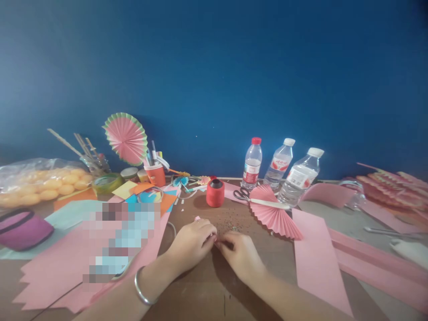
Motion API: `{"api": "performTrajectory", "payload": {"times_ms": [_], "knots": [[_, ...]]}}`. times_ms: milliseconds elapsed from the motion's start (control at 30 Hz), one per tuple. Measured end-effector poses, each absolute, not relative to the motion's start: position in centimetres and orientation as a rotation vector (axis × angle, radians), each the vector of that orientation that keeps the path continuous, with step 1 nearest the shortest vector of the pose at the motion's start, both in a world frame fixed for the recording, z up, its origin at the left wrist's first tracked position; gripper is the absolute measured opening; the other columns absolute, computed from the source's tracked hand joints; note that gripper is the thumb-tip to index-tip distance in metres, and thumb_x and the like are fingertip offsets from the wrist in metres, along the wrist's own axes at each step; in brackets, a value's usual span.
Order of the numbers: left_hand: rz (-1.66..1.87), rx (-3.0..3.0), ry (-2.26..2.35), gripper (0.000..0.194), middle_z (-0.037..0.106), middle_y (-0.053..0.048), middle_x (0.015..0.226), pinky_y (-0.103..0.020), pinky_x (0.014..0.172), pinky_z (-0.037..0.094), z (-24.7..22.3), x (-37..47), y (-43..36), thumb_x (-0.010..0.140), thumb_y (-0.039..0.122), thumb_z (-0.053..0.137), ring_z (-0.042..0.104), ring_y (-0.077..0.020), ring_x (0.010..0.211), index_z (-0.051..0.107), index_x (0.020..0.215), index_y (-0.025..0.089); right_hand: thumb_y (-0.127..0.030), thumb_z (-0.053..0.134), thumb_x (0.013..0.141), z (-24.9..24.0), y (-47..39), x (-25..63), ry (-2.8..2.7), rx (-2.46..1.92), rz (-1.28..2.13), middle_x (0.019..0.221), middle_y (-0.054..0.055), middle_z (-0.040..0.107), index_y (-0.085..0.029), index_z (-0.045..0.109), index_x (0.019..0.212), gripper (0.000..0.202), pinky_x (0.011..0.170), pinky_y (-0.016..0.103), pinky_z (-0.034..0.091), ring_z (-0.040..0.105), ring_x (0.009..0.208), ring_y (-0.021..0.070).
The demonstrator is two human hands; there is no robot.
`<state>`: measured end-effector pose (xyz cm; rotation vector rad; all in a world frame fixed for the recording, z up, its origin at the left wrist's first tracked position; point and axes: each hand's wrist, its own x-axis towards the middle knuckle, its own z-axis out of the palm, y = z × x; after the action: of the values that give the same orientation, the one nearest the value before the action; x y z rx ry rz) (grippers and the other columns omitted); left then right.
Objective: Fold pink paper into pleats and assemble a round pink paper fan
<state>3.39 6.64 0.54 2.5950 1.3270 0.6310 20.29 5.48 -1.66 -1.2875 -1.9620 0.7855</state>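
My left hand (pixel 195 240), with a silver bangle on its wrist, is closed at the middle of the brown table (pixel 197 285). Its fingertips pinch together close to those of my right hand (pixel 241 255), also closed. Whatever lies between the fingertips is too small to make out. Just beyond the hands, tiny coloured bits (pixel 234 220) are scattered on the table. A red spool with a black top (pixel 215 194) stands behind them. To the right, a pink pleated paper fan (pixel 272 214) lies beside black-handled scissors (pixel 241 193).
Three water bottles (pixel 252 166) stand at the back right. Pink paper sheets (pixel 317 254) lie on both sides. At the back left are a round pleated fan (pixel 125 139), a red cup of pens (pixel 155 174) and a bag of yellow balls (pixel 47 180). A purple pouch (pixel 25 229) sits far left.
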Motion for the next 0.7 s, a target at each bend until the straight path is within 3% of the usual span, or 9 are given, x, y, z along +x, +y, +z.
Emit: {"api": "performTrajectory", "payload": {"times_ms": [200,400,600,700], "knots": [[0.753,2.123,1.35,0.014,0.063,0.002,0.073,-0.025,0.065,0.044,-0.2,3.8,6.9,0.081,0.015,0.043,0.058,-0.0138,0.068,0.056,0.081,0.021,-0.022,0.049,0.08,-1.6,5.6,20.2,-1.957,-1.372,0.792,0.065,0.001,0.063,-0.019,0.066,0.067,0.022,0.057,0.021,0.034,0.054,0.062,0.0142],[0.682,1.942,1.122,0.042,0.068,0.0,0.088,-0.023,0.067,0.047,-0.6,3.5,6.9,0.066,0.002,0.049,0.063,-0.0145,0.077,0.052,0.103,0.022,-0.021,0.047,0.08,-1.7,5.7,20.2,-1.94,-1.37,0.834,0.068,0.0,0.065,-0.02,0.066,0.068,0.022,0.057,0.021,0.034,0.055,0.064,0.0142],[0.694,1.868,1.166,0.023,0.07,0.0,0.081,-0.027,0.073,0.048,-0.6,3.6,6.9,0.072,0.019,0.059,0.065,-0.0158,0.077,0.056,0.094,0.021,-0.017,0.047,0.077,-1.5,5.6,20.2,-1.935,-1.35,0.863,0.073,0.001,0.067,-0.02,0.068,0.071,0.021,0.062,0.021,0.036,0.058,0.069,0.0154],[0.72,1.878,1.2,0.022,0.069,0.0,0.078,-0.028,0.072,0.047,0.1,3.3,7.1,0.072,0.019,0.058,0.064,-0.0161,0.075,0.056,0.093,0.021,-0.019,0.049,0.077,-1.4,5.6,20.2,-1.919,-1.362,0.855,0.072,0.001,0.067,-0.02,0.068,0.072,0.02,0.061,0.021,0.036,0.058,0.069,0.0154]]}}
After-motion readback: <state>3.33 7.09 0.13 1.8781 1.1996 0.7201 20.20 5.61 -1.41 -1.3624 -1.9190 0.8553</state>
